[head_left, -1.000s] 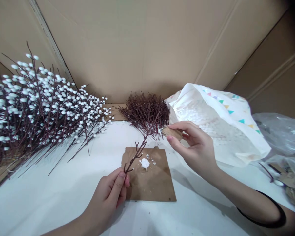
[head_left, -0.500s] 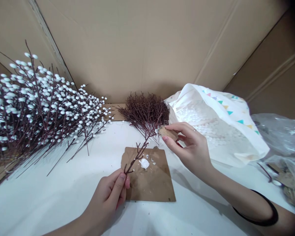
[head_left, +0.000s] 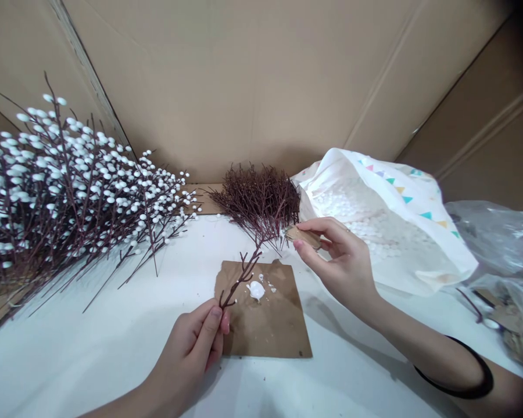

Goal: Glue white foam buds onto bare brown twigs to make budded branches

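Observation:
My left hand (head_left: 196, 337) is closed around the lower end of a brown artificial twig (head_left: 240, 277), which slants up and to the right. A few small white dabs show on the twig's tips. Between the thumb and fingers of my right hand (head_left: 340, 249) is a small piece of cardboard (head_left: 304, 234) with a little white paste at its left end, near the twig's upper tips. Below the twig lies a square of brown cardboard (head_left: 279, 328), bearing a blob of white paste (head_left: 256, 289) and smaller smears.
Branches with white buds (head_left: 91, 174) are heaped at the left. Bare brown twigs (head_left: 261, 194) lie in a bundle at the back. A white bag (head_left: 422, 267) holding white buds lies open at the right, near clear plastic bags (head_left: 501, 238). Cardboard walls (head_left: 253, 81) enclose the table.
My right hand has shifted slightly to the right with the cardboard piece, away from the twig's tips. My left hand and the twig have hardly moved.

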The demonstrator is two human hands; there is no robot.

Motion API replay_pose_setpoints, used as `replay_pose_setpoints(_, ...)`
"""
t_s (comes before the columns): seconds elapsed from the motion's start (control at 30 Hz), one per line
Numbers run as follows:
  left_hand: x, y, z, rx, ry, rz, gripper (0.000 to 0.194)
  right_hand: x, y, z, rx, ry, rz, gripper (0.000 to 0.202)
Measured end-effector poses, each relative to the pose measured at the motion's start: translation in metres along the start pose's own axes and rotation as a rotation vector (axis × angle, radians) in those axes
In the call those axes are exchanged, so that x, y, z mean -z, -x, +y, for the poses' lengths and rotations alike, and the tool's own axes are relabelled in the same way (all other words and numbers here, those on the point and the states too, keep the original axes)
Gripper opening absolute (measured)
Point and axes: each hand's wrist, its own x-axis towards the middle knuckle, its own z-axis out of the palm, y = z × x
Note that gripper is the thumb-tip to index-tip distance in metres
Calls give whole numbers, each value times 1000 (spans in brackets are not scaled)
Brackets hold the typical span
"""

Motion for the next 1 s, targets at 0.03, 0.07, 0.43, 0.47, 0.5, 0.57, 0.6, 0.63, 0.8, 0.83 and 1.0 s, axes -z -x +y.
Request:
replay_pose_setpoints(0.03,0,0,0,-2,-1,0,44,0,0,0,-1,5,-2,11)
replay_pose_setpoints(0.07,0,0,0,-2,-3,-1,43,0,0,0,-4,11,-5,11)
replay_pose_setpoints(0.43,1,2,0,2,-10,-4,43,4,-5,-2,-61,-127,110,6)
replay_pose_setpoints(0.47,1,2,0,3,-13,-8,43,5,-6,-3,-50,-127,127,6)
replay_pose_setpoints(0.5,1,2,1,4,-18,-11,43,6,-6,-4,-38,-124,139,7)
replay_pose_setpoints(0.57,1,1,2,7,-25,-19,43,7,-7,-5,-22,-109,145,10)
replay_pose_setpoints(0.6,1,1,2,8,-30,-22,43,7,-7,-6,-14,-98,142,11)
replay_pose_setpoints(0.63,1,1,2,8,-40,-24,43,7,-7,-7,-5,-83,135,12)
replay_pose_setpoints(0.8,2,0,4,9,-93,-36,44,6,-6,-10,35,13,109,12)
replay_pose_setpoints(0.83,1,0,4,8,-98,-36,44,6,-6,-10,38,23,110,12)
replay_pose_setpoints(1.0,0,1,4,7,-96,-38,44,5,-7,-9,30,29,108,12)
